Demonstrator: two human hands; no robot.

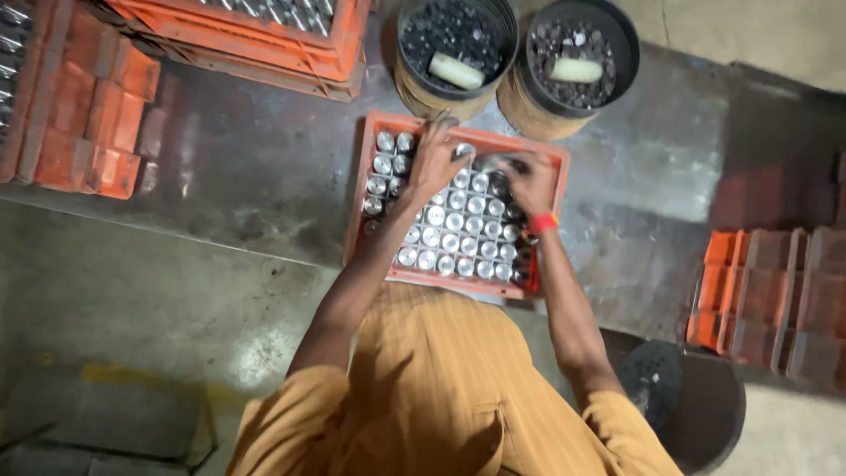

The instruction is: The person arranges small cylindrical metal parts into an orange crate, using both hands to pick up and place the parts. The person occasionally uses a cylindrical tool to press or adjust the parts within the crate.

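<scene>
Both hands, left hand and right hand, are laid over shiny round metal cylinders packed upright in the orange plastic crate on the grey floor, so rows stay orderly; each grip's closure cannot be told.

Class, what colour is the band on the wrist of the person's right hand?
Red. The wristband sits just behind the right hand, seen best, and only, in the head view.

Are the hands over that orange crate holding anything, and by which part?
Cannot be told. Both the left hand and right hand rest on the shiny metal cylinders in the orange crate, but blur hides any grip.
</scene>
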